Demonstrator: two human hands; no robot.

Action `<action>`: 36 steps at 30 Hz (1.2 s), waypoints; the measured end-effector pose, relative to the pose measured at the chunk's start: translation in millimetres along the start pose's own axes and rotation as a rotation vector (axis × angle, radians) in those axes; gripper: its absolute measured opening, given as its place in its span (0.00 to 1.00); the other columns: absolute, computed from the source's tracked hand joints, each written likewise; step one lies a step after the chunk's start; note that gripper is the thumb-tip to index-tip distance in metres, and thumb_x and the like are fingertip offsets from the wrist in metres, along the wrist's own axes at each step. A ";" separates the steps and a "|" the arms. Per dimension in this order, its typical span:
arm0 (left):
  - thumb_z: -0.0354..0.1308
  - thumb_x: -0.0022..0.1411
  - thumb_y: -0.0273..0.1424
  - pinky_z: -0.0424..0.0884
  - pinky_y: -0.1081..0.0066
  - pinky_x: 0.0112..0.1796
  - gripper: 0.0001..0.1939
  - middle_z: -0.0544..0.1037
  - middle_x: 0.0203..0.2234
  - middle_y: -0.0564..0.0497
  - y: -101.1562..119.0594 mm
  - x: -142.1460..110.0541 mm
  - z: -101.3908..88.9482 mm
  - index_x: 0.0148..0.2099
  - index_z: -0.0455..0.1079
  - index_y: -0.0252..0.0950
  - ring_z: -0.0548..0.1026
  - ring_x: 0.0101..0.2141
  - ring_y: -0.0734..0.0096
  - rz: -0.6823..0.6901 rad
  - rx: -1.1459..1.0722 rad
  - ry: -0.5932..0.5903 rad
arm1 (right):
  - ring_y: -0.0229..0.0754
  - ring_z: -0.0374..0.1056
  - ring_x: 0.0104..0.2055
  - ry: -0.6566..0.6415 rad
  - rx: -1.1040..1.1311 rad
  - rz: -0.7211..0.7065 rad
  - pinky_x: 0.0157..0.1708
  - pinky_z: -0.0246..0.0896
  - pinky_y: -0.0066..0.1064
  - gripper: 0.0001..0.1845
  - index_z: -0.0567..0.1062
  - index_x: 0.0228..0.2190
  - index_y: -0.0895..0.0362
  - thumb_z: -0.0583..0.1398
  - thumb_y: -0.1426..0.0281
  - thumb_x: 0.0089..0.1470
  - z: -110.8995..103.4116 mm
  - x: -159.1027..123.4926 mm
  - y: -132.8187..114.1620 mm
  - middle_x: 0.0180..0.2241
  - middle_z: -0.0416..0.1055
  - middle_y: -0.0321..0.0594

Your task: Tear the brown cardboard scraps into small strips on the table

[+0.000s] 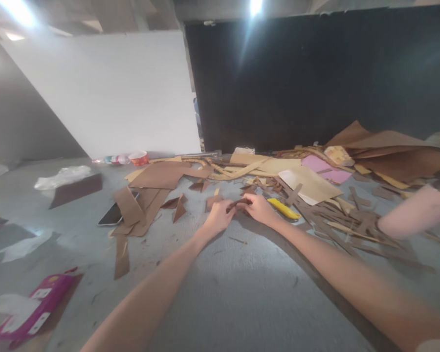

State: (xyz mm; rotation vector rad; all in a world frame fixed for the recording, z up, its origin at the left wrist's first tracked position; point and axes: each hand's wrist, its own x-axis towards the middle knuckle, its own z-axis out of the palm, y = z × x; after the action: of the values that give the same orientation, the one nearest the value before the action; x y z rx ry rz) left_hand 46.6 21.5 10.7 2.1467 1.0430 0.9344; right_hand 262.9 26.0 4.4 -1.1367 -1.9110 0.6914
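Between my two hands is a small dark brown strip (238,202), perhaps leather or card; its material is hard to make out. My left hand (220,215) pinches one end, and the fingers of my right hand (255,208) close on the other. The fingertips nearly meet, so part of the strip is hidden. Just right of my right hand lies a yellow utility knife (284,209). A small brown scrap (211,202) rests beside my left hand, and folded brown pieces (179,209) lie farther left.
Brown sheets (157,174) partly cover a phone (112,215) on the left. Many cut strips (337,225) spread to the right, near another person's arm (414,212). A red cup (138,158) stands at the back. A purple tissue pack (40,308) lies at front left.
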 end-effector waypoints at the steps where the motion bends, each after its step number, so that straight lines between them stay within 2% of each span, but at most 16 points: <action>1: 0.57 0.77 0.34 0.74 0.68 0.37 0.14 0.86 0.30 0.49 -0.1 0.3 0.4 0.35 0.74 0.37 0.83 0.32 0.65 0.000 0.009 0.001 | 0.43 0.70 0.26 -0.003 0.001 0.000 0.30 0.60 0.32 0.23 0.75 0.27 0.52 0.64 0.51 0.69 0.1 0.0 0.0 0.23 0.77 0.37; 5: 0.58 0.75 0.31 0.72 0.69 0.36 0.11 0.85 0.28 0.50 -2.1 1.8 2.7 0.36 0.73 0.37 0.82 0.31 0.64 -0.023 0.019 0.019 | 0.44 0.72 0.27 -0.001 -0.017 -0.025 0.33 0.63 0.32 0.20 0.77 0.28 0.52 0.59 0.60 0.73 0.3 1.0 0.8 0.24 0.77 0.37; 11: 0.60 0.75 0.31 0.72 0.69 0.36 0.14 0.84 0.26 0.52 -3.7 1.9 3.7 0.33 0.68 0.38 0.82 0.29 0.66 -0.047 0.044 0.059 | 0.45 0.74 0.31 0.158 -0.058 -0.068 0.36 0.64 0.32 0.17 0.77 0.30 0.53 0.61 0.60 0.70 1.1 3.6 8.2 0.28 0.79 0.37; 15: 0.60 0.75 0.30 0.73 0.67 0.38 0.14 0.82 0.26 0.51 -5.2 1.5 4.4 0.33 0.70 0.38 0.80 0.29 0.66 -0.038 0.132 0.071 | 0.45 0.74 0.31 0.168 -0.143 -0.060 0.37 0.63 0.32 0.16 0.77 0.30 0.53 0.60 0.62 0.72 3.7 4.2 13.9 0.28 0.79 0.38; 18: 0.59 0.74 0.26 0.77 0.63 0.44 0.04 0.83 0.33 0.48 -8.9 1.3 5.7 0.47 0.76 0.36 0.82 0.37 0.61 -0.018 0.219 0.136 | 0.46 0.74 0.32 0.161 -0.231 -0.024 0.36 0.61 0.32 0.13 0.78 0.33 0.53 0.62 0.64 0.72 5.9 5.1 16.5 0.30 0.80 0.39; 20: 0.58 0.72 0.23 0.78 0.57 0.51 0.15 0.83 0.44 0.43 -10.4 0.7 6.6 0.59 0.73 0.35 0.81 0.48 0.55 0.007 0.288 0.196 | 0.46 0.75 0.34 0.143 -0.297 -0.020 0.36 0.60 0.32 0.11 0.79 0.35 0.53 0.62 0.65 0.71 6.8 5.8 17.7 0.32 0.81 0.40; 22: 0.57 0.71 0.21 0.77 0.51 0.57 0.20 0.80 0.53 0.39 -9.8 -0.3 7.4 0.63 0.71 0.35 0.77 0.57 0.50 0.061 0.379 0.212 | 0.47 0.76 0.36 0.116 -0.362 -0.042 0.37 0.60 0.33 0.11 0.79 0.35 0.54 0.62 0.66 0.72 7.1 6.2 18.9 0.34 0.82 0.42; 25: 0.53 0.70 0.17 0.74 0.50 0.62 0.23 0.79 0.59 0.39 -5.8 -2.6 9.0 0.63 0.74 0.36 0.75 0.61 0.51 0.165 0.494 0.079 | 0.47 0.76 0.38 0.089 -0.430 -0.067 0.39 0.60 0.33 0.11 0.79 0.36 0.54 0.61 0.66 0.73 7.3 6.2 20.6 0.37 0.82 0.44; 28: 0.51 0.69 0.17 0.74 0.52 0.63 0.26 0.79 0.62 0.39 -2.5 -4.8 11.4 0.64 0.75 0.35 0.76 0.61 0.53 0.200 0.588 -0.067 | 0.46 0.76 0.39 0.095 -0.473 -0.019 0.44 0.60 0.35 0.10 0.78 0.36 0.54 0.62 0.65 0.72 8.7 5.9 21.3 0.37 0.82 0.43; 32: 0.51 0.69 0.18 0.72 0.53 0.65 0.28 0.79 0.64 0.38 -1.9 -6.4 13.7 0.67 0.75 0.32 0.76 0.64 0.53 0.182 0.671 -0.125 | 0.47 0.76 0.40 0.126 -0.516 0.066 0.52 0.57 0.39 0.08 0.78 0.36 0.54 0.65 0.65 0.70 11.6 5.6 19.6 0.36 0.82 0.41; 36: 0.52 0.69 0.19 0.70 0.52 0.67 0.27 0.79 0.64 0.37 0.3 -7.0 12.1 0.67 0.75 0.31 0.74 0.65 0.52 0.192 0.687 -0.148 | 0.48 0.76 0.43 0.140 -0.526 0.089 0.54 0.56 0.40 0.05 0.80 0.42 0.54 0.64 0.66 0.70 12.2 5.1 17.5 0.40 0.82 0.42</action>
State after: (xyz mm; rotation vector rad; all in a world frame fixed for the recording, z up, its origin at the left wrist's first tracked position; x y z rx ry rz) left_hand 53.1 13.4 1.4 2.8664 1.2177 0.5190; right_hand 259.2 37.7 -13.7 -1.5531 -1.9847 0.1408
